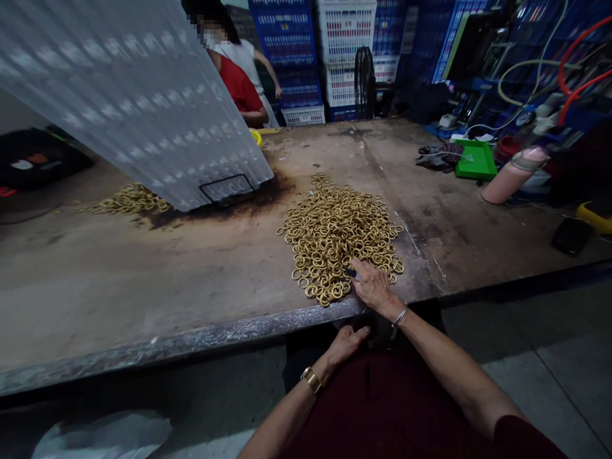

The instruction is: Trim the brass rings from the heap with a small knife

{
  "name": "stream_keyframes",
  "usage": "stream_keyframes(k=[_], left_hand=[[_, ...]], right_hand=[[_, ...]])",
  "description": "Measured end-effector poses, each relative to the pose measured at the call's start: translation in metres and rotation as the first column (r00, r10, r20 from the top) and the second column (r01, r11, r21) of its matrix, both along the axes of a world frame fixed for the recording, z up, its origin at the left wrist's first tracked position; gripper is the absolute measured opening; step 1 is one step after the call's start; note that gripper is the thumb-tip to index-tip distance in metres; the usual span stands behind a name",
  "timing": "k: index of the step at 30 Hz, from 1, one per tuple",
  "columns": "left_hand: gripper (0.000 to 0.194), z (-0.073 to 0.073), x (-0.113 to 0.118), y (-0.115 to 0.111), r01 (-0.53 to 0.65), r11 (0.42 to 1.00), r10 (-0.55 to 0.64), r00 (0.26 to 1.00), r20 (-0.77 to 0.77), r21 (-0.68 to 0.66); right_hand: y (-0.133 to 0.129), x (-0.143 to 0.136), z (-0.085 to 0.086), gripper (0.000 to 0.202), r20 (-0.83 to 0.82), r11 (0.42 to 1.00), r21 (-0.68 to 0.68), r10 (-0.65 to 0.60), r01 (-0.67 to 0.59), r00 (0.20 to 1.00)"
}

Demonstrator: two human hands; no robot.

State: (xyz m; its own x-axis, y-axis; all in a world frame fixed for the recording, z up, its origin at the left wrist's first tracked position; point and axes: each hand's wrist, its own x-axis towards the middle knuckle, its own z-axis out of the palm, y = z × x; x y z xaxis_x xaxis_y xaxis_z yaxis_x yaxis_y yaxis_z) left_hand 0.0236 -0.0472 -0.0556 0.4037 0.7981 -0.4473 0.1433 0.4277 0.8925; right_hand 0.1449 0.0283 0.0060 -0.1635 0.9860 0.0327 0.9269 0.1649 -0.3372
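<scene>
Fingers of the right hand (373, 285) lie spread and flat on the near edge of the pile of brass-coloured rings (340, 234), palm down, fingertips among the rings; a small dark object shows just by the fingertips, too small to identify, and whether it is pinched cannot be told. Right wrist carries a thin silver bangle (400, 315). Left hand (348, 340) sits below the table edge, close to the lap, fingers loosely curled and thumb out, holding nothing visible; a gold watch (311, 379) is on that wrist. Pile of rings rests on the worn wooden table (143, 280), near its front edge, slightly right of centre, rings heaped and overlapping. A second, smaller pile of rings (125, 199) lies well apart at far left, just beside the lower end of a large translucent dotted sheet (129, 89) that leans across the upper left of the view. Dark stain on the table below the sheet's edge. Far right on the table: green tray (475, 160), pink cylinder lying on its side (514, 173), and a black flat object (570, 236) near the corner. Another person in a red top (239, 86) stands at the far side of the table. Stacked blue and white crates (344, 51) fill the background.
</scene>
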Motion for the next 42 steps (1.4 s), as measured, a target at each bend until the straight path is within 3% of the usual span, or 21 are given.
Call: stream_keyframes(k=[3, 7, 10, 14, 19, 23, 25, 28, 31, 33, 35, 38, 40, 42], left_hand=[[0.028, 0.002, 0.000, 0.000, 0.045, 0.996, -0.054, 0.992, 0.112, 0.083], [0.038, 0.006, -0.006, -0.002, 0.171, 0.981, -0.182, 0.975, 0.127, 0.089], [0.040, 0.013, -0.011, -0.004, 0.200, 0.978, -0.205, 0.968, 0.144, 0.054], [0.037, 0.028, -0.012, -0.001, 0.127, 0.991, -0.115, 0.968, 0.223, -0.040], [0.036, 0.044, -0.010, 0.010, -0.058, 0.998, 0.065, 0.962, 0.266, -0.037], [0.038, 0.053, -0.008, 0.019, -0.231, 0.973, 0.228, 0.936, 0.267, -0.021], [0.037, 0.056, -0.006, 0.024, -0.332, 0.942, 0.311, 0.922, 0.230, 0.055], [0.035, 0.057, -0.004, 0.033, -0.468, 0.856, 0.429, 0.880, 0.202, 0.220], [0.033, 0.053, -0.005, 0.044, -0.479, 0.776, 0.445, 0.877, 0.183, 0.409], [0.031, 0.050, -0.005, 0.050, -0.431, 0.732, 0.409, 0.897, 0.166, 0.528], [0.028, 0.049, -0.006, 0.054, -0.373, 0.693, 0.358, 0.921, 0.155, 0.617], [0.025, 0.049, -0.007, 0.055, -0.306, 0.664, 0.286, 0.947, 0.147, 0.682], [0.024, 0.050, -0.006, 0.053, -0.285, 0.683, 0.249, 0.956, 0.151, 0.673], [0.026, 0.052, -0.005, 0.051, -0.295, 0.744, 0.230, 0.955, 0.185, 0.600]], right_hand=[[0.003, -0.007, 0.003, 0.031, 0.088, 0.999, -0.039, 0.025, -0.022, 0.996], [0.007, -0.009, 0.000, 0.026, 0.136, 0.999, -0.034, 0.012, -0.007, 0.991], [0.010, -0.008, 0.002, 0.025, 0.143, 0.999, -0.028, 0.023, -0.019, 0.989], [0.012, -0.007, 0.007, 0.025, 0.136, 0.999, -0.045, 0.031, -0.025, 0.990], [0.013, 0.000, 0.005, 0.024, 0.064, 1.000, -0.024, 0.020, -0.018, 0.998], [0.018, 0.007, -0.001, 0.016, -0.178, 0.999, -0.007, -0.042, 0.041, 0.983], [0.020, 0.010, -0.003, 0.012, -0.430, 0.993, -0.079, -0.109, 0.082, 0.896], [0.017, 0.016, -0.001, 0.018, -0.796, 0.958, -0.287, -0.232, -0.010, 0.559], [0.008, 0.022, 0.006, 0.028, -0.895, 0.866, -0.437, -0.392, -0.245, 0.213], [0.002, 0.025, 0.010, 0.033, -0.870, 0.797, -0.473, -0.489, -0.375, 0.060], [-0.003, 0.028, 0.010, 0.034, -0.825, 0.745, -0.485, -0.564, -0.458, -0.044], [-0.008, 0.030, 0.005, 0.029, -0.752, 0.675, -0.475, -0.645, -0.565, -0.138], [-0.010, 0.031, -0.001, 0.024, -0.719, 0.645, -0.439, -0.669, -0.625, -0.186], [-0.011, 0.032, -0.006, 0.022, -0.708, 0.633, -0.391, -0.671, -0.669, -0.220]])
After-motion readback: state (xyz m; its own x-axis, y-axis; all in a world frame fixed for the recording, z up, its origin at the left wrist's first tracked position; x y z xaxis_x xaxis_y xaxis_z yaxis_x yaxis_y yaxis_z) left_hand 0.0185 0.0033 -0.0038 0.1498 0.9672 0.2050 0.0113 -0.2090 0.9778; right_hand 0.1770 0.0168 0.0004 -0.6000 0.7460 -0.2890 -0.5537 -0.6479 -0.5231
